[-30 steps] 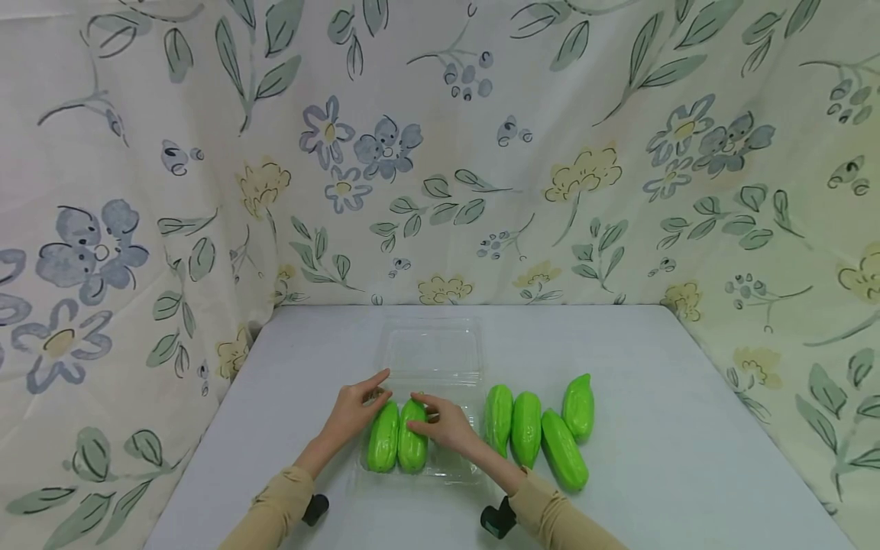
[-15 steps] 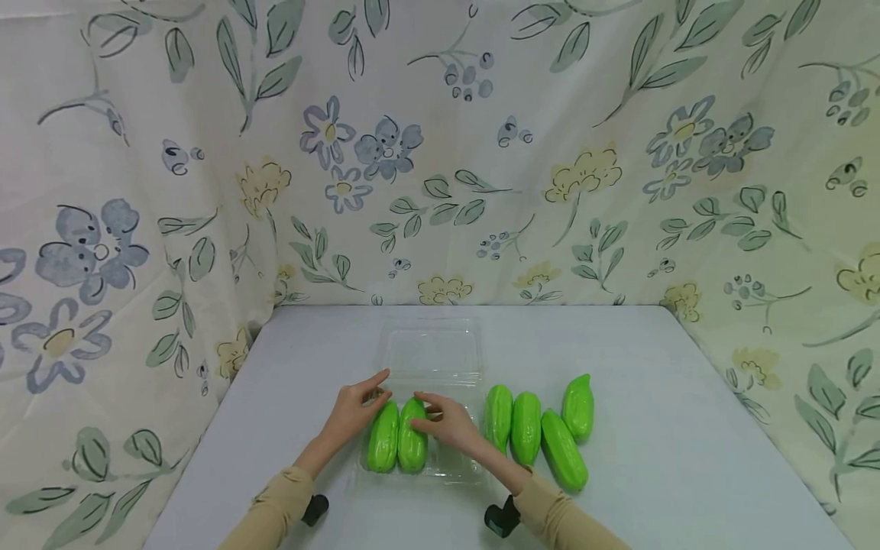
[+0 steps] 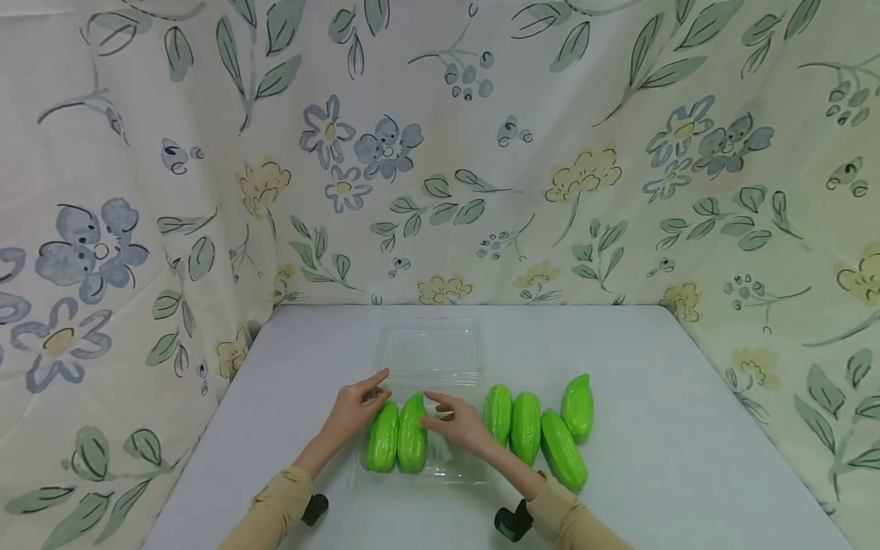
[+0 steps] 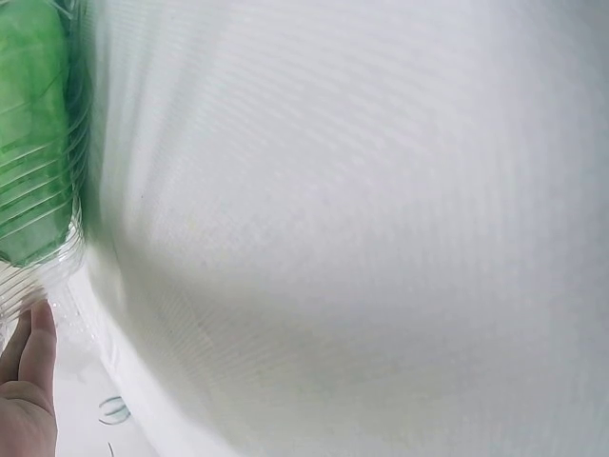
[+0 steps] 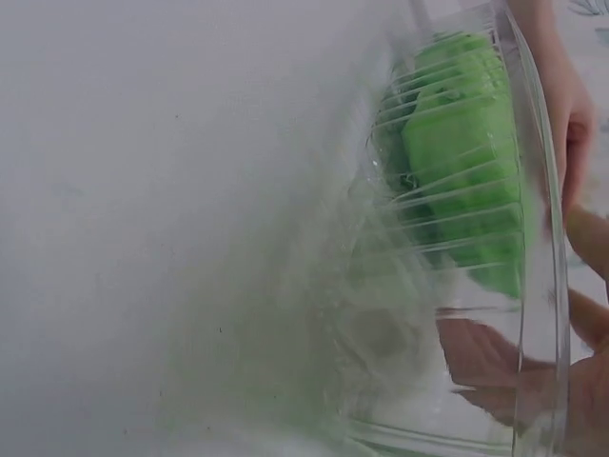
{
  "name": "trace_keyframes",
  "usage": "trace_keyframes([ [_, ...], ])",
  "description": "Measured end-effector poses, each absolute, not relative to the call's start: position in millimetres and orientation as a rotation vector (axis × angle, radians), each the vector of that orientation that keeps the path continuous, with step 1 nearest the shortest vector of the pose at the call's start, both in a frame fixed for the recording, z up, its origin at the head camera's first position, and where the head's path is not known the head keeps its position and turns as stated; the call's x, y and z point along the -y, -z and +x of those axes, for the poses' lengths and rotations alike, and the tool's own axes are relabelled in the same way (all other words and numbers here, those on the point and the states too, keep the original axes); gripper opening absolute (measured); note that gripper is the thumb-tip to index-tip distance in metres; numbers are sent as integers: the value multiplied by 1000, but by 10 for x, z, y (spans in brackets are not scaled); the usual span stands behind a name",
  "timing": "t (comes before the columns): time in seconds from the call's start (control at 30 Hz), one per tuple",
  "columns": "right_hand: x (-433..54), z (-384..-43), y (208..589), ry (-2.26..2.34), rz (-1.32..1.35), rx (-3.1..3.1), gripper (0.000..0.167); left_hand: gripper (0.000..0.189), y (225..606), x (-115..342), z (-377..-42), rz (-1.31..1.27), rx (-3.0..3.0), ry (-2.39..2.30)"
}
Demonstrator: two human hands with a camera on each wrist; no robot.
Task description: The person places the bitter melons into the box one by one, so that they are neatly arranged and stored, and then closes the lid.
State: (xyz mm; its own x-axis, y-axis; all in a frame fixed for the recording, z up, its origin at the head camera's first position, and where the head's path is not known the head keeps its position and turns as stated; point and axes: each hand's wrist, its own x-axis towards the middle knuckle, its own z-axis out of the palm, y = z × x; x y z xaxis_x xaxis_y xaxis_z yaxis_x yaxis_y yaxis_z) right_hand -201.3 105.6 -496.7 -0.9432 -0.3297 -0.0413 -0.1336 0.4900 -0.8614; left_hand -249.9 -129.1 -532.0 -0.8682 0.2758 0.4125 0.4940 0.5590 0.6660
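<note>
A clear plastic clamshell box [image 3: 457, 467] lies with its lid [image 3: 433, 350] folded back. Inside, side by side in its left half, are two glossy green gourds, the left one [image 3: 382, 437] and the right one [image 3: 412, 439], whose pointed tip faces the back. My left hand [image 3: 351, 412] touches the box's left back edge, its fingers [image 4: 40, 347] extended at the wall in the left wrist view. My right hand [image 3: 464, 425] hovers over the box just right of the second gourd, thumb and fingers spread and holding nothing. In the right wrist view, ribbed plastic covers the gourds [image 5: 466, 162].
Right of the box, several more green gourds lie on the white table [image 3: 653, 428]: two upright beside it [image 3: 499, 420] [image 3: 525, 428], a slanted gourd [image 3: 564, 451] and one further back [image 3: 578, 407]. A floral curtain [image 3: 440, 153] hangs behind and at both sides.
My right hand has let go of the second gourd and drawn back to the right, leaving the gourd's tip uncovered. My left hand has stayed in place.
</note>
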Motion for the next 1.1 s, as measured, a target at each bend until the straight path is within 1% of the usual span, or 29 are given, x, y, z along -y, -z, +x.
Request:
trace_keyframes([
  [0.4, -1164, -1987, 4880, 1446, -356, -2523, 54, 41, 5324, 1288, -2500, -642, 2520, 1191],
  [0.6, -1229, -1989, 4869, 1453, -371, -2538, 56, 42, 5306, 1285, -2486, -632, 2533, 1197],
  [1.1, -1308, -1923, 4790, 1466, -420, -2561, 56, 41, 5282, 1291, -2475, -660, 2516, 1207],
])
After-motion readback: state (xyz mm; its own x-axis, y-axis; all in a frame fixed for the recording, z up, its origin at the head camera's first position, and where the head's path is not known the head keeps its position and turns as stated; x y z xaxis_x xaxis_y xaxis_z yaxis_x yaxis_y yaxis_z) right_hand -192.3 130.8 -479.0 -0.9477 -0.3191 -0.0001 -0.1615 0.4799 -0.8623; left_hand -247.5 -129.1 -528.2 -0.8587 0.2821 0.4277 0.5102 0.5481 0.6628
